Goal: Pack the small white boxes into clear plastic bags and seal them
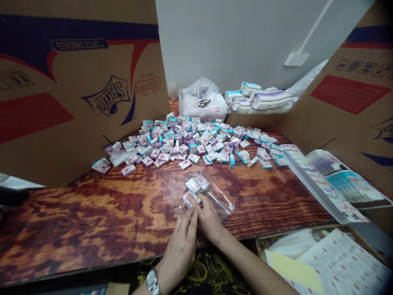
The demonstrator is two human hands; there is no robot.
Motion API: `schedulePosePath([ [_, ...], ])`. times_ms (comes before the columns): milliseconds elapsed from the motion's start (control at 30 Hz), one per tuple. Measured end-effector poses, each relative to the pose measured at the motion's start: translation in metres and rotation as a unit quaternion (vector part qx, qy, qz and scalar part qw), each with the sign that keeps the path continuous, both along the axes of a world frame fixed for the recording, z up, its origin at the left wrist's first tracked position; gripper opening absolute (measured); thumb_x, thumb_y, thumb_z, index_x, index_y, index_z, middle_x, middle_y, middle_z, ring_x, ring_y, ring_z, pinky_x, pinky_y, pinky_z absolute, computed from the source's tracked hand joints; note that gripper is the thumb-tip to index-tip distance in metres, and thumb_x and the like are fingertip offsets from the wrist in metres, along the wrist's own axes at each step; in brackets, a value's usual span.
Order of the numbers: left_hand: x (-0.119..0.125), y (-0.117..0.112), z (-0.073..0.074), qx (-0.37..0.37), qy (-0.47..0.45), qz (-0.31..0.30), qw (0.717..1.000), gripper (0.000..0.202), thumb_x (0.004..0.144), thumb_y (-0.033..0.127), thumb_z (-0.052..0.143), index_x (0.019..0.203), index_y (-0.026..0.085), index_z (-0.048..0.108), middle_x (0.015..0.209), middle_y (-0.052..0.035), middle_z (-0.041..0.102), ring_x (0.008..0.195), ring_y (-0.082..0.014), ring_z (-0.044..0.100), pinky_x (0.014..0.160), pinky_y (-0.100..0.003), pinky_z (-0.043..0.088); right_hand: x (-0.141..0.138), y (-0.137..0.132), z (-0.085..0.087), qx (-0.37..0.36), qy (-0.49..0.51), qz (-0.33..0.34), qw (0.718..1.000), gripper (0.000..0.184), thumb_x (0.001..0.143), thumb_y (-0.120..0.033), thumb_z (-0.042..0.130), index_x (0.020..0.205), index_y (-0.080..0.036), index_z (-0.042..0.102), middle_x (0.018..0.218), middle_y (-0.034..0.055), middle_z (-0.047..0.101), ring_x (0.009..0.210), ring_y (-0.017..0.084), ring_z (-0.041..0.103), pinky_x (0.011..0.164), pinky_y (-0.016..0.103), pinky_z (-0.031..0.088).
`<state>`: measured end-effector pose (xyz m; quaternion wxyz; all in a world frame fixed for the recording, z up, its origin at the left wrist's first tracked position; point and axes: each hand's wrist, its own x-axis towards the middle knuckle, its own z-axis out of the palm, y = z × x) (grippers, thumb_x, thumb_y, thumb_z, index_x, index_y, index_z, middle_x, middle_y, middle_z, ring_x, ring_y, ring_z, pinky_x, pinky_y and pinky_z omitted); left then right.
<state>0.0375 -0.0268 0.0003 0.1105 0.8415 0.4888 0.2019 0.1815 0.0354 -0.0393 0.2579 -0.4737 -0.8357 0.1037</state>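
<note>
Clear bag (216,199) lies diagonally, one corner pointing right.

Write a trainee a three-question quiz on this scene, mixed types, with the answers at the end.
1. Fill in: the person wears the watch on the ____ side.

2. True or false: the pile of small boxes lies nearer the wall than the hands do.

3. Multiple choice: what lies on the table right at the hands?
A) a pair of scissors
B) a clear plastic bag
C) a roll of tape

Key: 1. left; 2. true; 3. B
</note>
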Motion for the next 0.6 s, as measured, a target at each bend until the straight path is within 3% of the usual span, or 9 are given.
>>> schedulePosePath([
  [167, 0.001, 0.001, -0.003, -0.022, -0.024, -0.013, 0.999, 0.072, 0.08, 0.0, 0.032, 0.146, 0.013, 0.004, 0.139, -0.0228, 0.036, 0.13, -0.0292, 0.035, 0.099, -0.05, 0.041, -0.012, 0.002, -0.01, -0.053, -0.006, -0.022, 0.998, 0.053, 0.088, -0.015, 0.044, 0.139, -0.027, 0.035, 0.129, 0.0125, 0.044, 0.113, 0.025, 0.05, 0.092, 0.04, 0.047],
  [333, 0.001, -0.003, -0.012, -0.043, -0.047, -0.033, 0.997, 0.069, 0.081, 0.002, 0.034, 0.145, 0.013, 0.009, 0.14, -0.0209, 0.033, 0.132, -0.0265, 0.031, 0.103, -0.046, 0.039, -0.023, 0.009, -0.016, -0.06, -0.052, -0.029, 0.996, 0.055, 0.087, -0.021, 0.048, 0.14, -0.026, 0.034, 0.129, 0.0143, 0.043, 0.113, 0.027, 0.05, 0.091, 0.039, 0.048],
  [500, -0.003, -0.001, -0.014, -0.023, -0.062, -0.021, 0.998, 0.069, 0.083, 0.004, 0.035, 0.146, 0.014, 0.008, 0.14, -0.0199, 0.035, 0.132, -0.0269, 0.03, 0.102, -0.047, 0.039, -0.012, 0.002, -0.016, 0.03, -0.024, -0.041, 0.998, 0.055, 0.089, -0.018, 0.043, 0.141, -0.026, 0.03, 0.127, 0.0132, 0.045, 0.111, 0.024, 0.052, 0.086, 0.036, 0.051],
  [600, -0.006, 0.002, -0.01, -0.018, -0.065, -0.021, 0.998, 0.069, 0.084, 0.006, 0.036, 0.146, 0.014, 0.009, 0.14, -0.0198, 0.034, 0.133, -0.027, 0.03, 0.103, -0.047, 0.039, 0.002, -0.011, -0.016, 0.072, 0.007, 0.013, 0.997, 0.041, 0.09, -0.019, 0.043, 0.131, -0.019, 0.045, 0.115, 0.0132, 0.054, 0.103, 0.023, 0.055, 0.083, 0.034, 0.051],
])
